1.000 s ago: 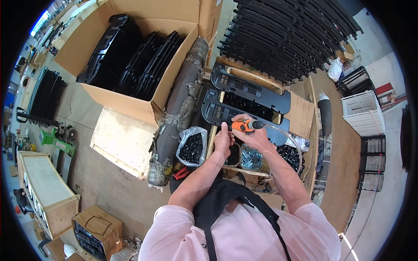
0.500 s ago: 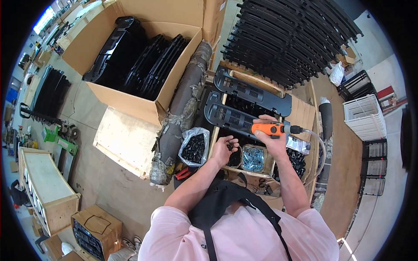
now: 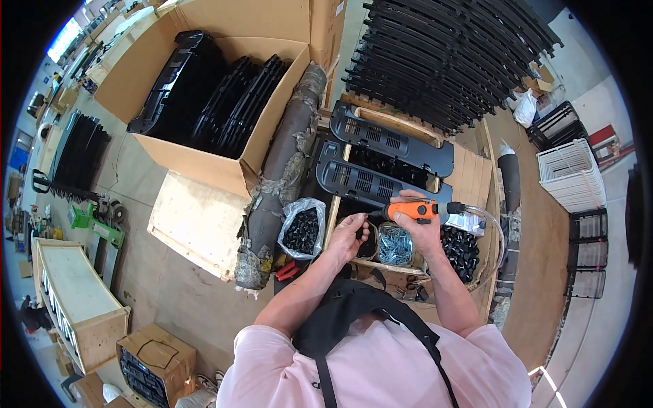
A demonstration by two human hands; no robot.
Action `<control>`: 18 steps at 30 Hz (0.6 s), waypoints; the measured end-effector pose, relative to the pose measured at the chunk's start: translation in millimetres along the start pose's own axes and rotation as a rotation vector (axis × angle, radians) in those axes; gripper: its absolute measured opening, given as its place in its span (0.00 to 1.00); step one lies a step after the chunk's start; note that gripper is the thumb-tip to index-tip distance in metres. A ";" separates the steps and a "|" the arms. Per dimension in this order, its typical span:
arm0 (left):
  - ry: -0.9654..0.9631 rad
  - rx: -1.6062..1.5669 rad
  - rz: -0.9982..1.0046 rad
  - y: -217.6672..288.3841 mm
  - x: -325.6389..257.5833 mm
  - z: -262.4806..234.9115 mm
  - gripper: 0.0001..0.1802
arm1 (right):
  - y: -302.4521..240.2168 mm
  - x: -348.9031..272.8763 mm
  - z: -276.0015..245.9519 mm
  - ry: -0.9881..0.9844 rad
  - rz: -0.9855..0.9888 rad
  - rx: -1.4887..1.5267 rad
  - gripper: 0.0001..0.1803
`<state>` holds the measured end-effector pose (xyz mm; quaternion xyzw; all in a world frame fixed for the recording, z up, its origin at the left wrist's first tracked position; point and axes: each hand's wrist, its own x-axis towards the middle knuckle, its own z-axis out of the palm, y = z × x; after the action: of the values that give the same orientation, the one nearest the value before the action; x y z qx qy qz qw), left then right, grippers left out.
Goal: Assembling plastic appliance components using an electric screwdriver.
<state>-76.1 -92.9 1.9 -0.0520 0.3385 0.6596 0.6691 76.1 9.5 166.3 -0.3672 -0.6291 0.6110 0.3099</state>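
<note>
The right hand [image 3: 425, 228] is closed around an orange power screwdriver [image 3: 411, 210] with a black tip, lying level. The left hand [image 3: 347, 236], fingers half curled, touches that tip.

Left hand [image 3: 347, 238] raised with fingers curled loosely inward; right hand [image 3: 423, 228] closed in a fist grip, both forearms extended forward.

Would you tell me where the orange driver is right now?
In the head view, the orange driver is in the right hand, above the tray of screws, below the black panels.
</note>
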 end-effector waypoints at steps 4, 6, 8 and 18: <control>0.027 0.025 -0.034 3.7 -7.3 12.4 0.11 | -0.8 -1.1 -1.6 0.007 -0.005 -0.012 0.29; 0.071 0.028 -0.052 6.2 -9.7 15.0 0.12 | -1.3 0.4 -1.5 0.001 -0.009 -0.015 0.29; 0.079 -0.017 -0.058 7.5 -10.1 16.2 0.12 | -0.5 1.2 -1.5 -0.001 -0.042 -0.029 0.29; 0.107 -0.202 -0.084 9.1 -2.9 20.6 0.13 | 6.4 -1.2 4.7 -0.009 -0.029 -0.004 0.28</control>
<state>-76.2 -83.6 22.6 -0.1683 0.3031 0.6579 0.6685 73.4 5.9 159.7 -0.3561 -0.6370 0.6068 0.3150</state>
